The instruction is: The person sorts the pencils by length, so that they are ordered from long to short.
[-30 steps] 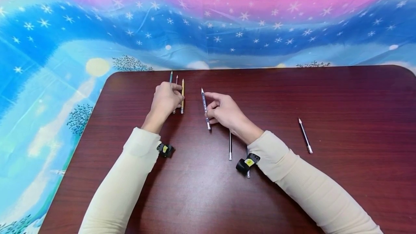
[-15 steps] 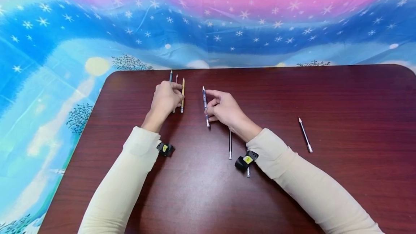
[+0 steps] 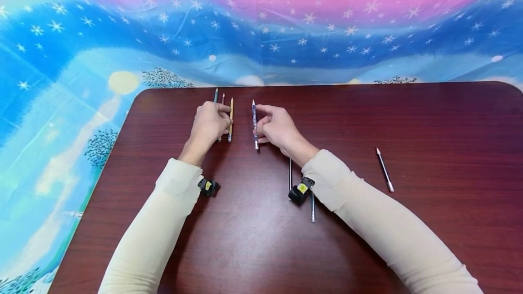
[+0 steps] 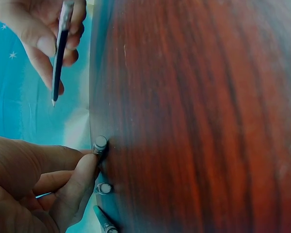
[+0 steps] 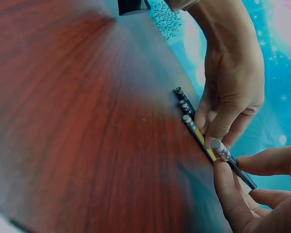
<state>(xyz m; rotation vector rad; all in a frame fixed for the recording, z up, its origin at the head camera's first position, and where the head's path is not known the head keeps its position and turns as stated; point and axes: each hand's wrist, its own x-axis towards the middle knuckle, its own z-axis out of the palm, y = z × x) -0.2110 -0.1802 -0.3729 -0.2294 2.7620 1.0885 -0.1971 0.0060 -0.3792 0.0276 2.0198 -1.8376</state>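
At the far left of the table, my left hand pinches a yellow pencil between thumb and fingers. Beside it lie a teal pencil and a reddish pencil, both partly covered by that hand in the head view. My right hand grips a dark blue pencil, its sharpened tip pointing toward the table's far edge. A small gap separates this pencil from the yellow one. In the right wrist view, the held pencil's eraser end appears raised above the tabletop.
Right of centre, a black pencil and a greyish pencil lie partly hidden by my right forearm and wrist camera. Another dark pencil rests farther right. A printed cloth hangs behind the brown table.
My right hand has carried the dark blue pencil away from me, toward the far edge, turning it nearly parallel to the yellow pencil. My left hand stays in place.
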